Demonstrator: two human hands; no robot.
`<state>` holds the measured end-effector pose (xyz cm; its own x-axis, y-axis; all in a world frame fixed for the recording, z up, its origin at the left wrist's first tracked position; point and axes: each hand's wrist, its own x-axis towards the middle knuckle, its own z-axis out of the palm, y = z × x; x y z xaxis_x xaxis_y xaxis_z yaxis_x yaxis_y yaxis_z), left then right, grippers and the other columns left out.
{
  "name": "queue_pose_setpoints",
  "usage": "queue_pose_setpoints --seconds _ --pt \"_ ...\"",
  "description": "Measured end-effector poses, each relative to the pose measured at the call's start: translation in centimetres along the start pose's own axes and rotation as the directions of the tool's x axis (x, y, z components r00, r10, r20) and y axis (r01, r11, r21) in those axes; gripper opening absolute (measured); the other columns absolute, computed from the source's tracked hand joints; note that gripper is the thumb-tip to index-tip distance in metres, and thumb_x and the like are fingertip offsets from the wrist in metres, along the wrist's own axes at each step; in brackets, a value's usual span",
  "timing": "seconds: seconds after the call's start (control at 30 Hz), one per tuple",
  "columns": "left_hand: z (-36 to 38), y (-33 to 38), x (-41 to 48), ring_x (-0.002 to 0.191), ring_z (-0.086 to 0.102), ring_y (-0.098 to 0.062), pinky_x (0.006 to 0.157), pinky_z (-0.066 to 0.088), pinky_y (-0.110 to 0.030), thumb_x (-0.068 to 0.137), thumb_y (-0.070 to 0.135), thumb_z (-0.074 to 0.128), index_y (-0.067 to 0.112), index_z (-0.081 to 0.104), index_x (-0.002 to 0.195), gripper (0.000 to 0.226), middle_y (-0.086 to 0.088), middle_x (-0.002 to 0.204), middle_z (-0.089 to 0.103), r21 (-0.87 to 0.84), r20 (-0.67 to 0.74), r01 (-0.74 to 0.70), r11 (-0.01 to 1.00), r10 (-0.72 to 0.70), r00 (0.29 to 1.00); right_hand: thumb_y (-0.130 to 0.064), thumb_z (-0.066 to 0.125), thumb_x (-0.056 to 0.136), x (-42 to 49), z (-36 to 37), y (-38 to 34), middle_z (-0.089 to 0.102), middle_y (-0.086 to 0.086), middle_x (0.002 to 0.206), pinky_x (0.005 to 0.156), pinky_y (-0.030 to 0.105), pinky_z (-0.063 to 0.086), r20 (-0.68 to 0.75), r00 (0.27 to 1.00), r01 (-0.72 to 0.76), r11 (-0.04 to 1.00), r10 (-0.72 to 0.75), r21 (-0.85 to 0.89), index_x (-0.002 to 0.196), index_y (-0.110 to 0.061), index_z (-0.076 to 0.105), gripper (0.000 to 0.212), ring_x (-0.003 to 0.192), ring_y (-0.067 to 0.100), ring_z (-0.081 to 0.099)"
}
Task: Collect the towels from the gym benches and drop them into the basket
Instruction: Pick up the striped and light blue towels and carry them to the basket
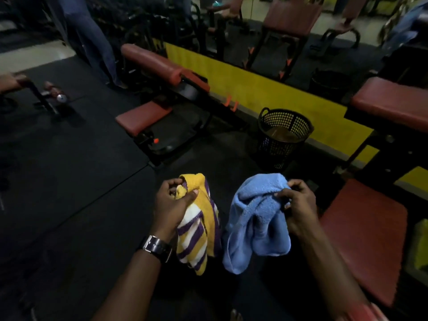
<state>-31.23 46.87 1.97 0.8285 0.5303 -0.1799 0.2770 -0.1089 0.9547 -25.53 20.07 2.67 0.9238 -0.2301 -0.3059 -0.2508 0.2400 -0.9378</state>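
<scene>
My left hand (170, 206) grips a yellow towel with purple and white stripes (199, 230), which hangs down bunched from my fist. My right hand (297, 205) holds a light blue towel (254, 225) by its upper edge, and it droops in folds. Both towels hang over the dark floor, side by side and slightly apart. A black mesh basket (283, 137) with a loop handle stands on the floor ahead, a little to the right, beside the yellow wall base. Something brownish lies inside it.
A red padded bench (363, 237) runs along my right, with a higher red pad (391, 100) behind it. Another red bench machine (148, 89) stands ahead on the left. A person's legs (92, 38) are at the far left. Mirrors line the wall.
</scene>
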Motion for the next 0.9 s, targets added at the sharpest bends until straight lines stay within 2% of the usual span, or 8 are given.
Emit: queue_pose_setpoints --seconds 0.1,0.27,0.33,0.43,0.57,0.7,0.8,0.9 --pt "3.2 1.5 6.1 0.106 0.065 -0.022 0.092 0.055 -0.050 0.070 0.024 0.087 0.033 0.062 0.104 0.044 0.000 0.115 0.065 -0.032 0.005 0.021 0.999 -0.021 1.000 0.016 0.060 0.062 5.3 1.7 -1.3 0.058 -0.004 0.062 0.045 0.024 0.042 0.009 1.000 0.007 1.000 -0.007 0.018 0.064 -0.026 0.056 0.042 0.055 0.011 0.054" --pt "9.9 3.8 16.5 0.108 0.062 -0.017 0.093 0.054 -0.042 0.073 0.023 0.084 0.030 0.062 0.107 0.042 0.009 0.109 0.063 0.006 0.106 -0.048 0.999 0.047 0.993 0.014 0.060 0.061 15.0 4.2 -2.9 0.055 0.001 0.068 0.049 0.025 0.039 -0.117 0.993 0.031 1.000 -0.030 0.003 0.066 -0.026 0.057 0.040 0.060 0.018 0.052" --pt "12.6 5.2 20.9 0.108 0.062 -0.017 0.095 0.053 -0.043 0.076 0.022 0.082 0.029 0.061 0.109 0.040 0.005 0.113 0.064 0.015 0.160 -0.079 0.997 0.075 0.984 0.015 0.060 0.060 18.7 5.8 -3.7 0.054 0.004 0.068 0.052 0.026 0.037 -0.164 0.986 0.038 0.999 -0.033 0.027 0.068 -0.024 0.056 0.040 0.061 0.020 0.050" --pt "16.7 8.2 28.8 0.108 0.063 -0.018 0.097 0.053 -0.045 0.079 0.025 0.079 0.029 0.061 0.109 0.036 0.005 0.112 0.065 0.025 0.241 -0.100 0.995 0.092 0.966 0.016 0.059 0.059 24.6 8.4 -5.2 0.050 0.005 0.066 0.045 0.021 0.034 -0.278 0.960 0.032 0.999 -0.019 0.039 0.069 -0.022 0.052 0.040 0.057 0.020 0.046" --pt "21.1 12.7 36.3 0.111 0.063 -0.026 0.100 0.050 -0.048 0.082 0.025 0.076 0.020 0.061 0.113 0.035 -0.007 0.120 0.066 0.028 0.323 -0.138 0.990 0.122 0.939 0.012 0.060 0.056 29.4 10.2 -7.8 0.050 0.002 0.063 0.047 0.024 0.037 -0.362 0.931 0.065 0.996 -0.038 0.063 0.067 -0.023 0.053 0.038 0.056 0.017 0.048" --pt "27.0 15.7 43.4 0.110 0.064 -0.027 0.100 0.050 -0.049 0.084 0.030 0.074 0.015 0.061 0.117 0.039 -0.008 0.120 0.067 0.016 0.396 -0.040 0.999 0.031 0.918 0.014 0.058 0.058 35.0 10.8 -10.1 0.054 -0.005 0.057 0.042 0.022 0.039 -0.424 0.904 0.105 0.988 -0.047 0.114 0.066 -0.024 0.051 0.039 0.051 0.012 0.050" --pt "31.9 16.0 48.3 0.116 0.063 -0.035 0.103 0.048 -0.053 0.086 0.031 0.067 0.008 0.059 0.129 0.049 -0.014 0.127 0.066 -0.045 0.443 0.093 0.995 -0.063 0.894 0.016 0.057 0.062 39.2 10.8 -11.4 0.057 -0.006 0.063 0.050 0.026 0.041 -0.431 0.899 0.162 0.975 -0.081 0.155 0.071 -0.022 0.051 0.040 0.056 0.013 0.053" --pt "37.4 16.8 52.4 0.115 0.062 -0.038 0.102 0.048 -0.055 0.094 0.027 0.058 0.004 0.056 0.132 0.044 -0.018 0.128 0.064 -0.067 0.432 0.224 0.972 -0.174 0.885 0.018 0.057 0.065 44.7 10.4 -12.5 0.057 -0.001 0.069 0.054 0.028 0.042 -0.441 0.891 0.204 0.964 -0.110 0.170 0.074 -0.020 0.051 0.040 0.059 0.015 0.054"
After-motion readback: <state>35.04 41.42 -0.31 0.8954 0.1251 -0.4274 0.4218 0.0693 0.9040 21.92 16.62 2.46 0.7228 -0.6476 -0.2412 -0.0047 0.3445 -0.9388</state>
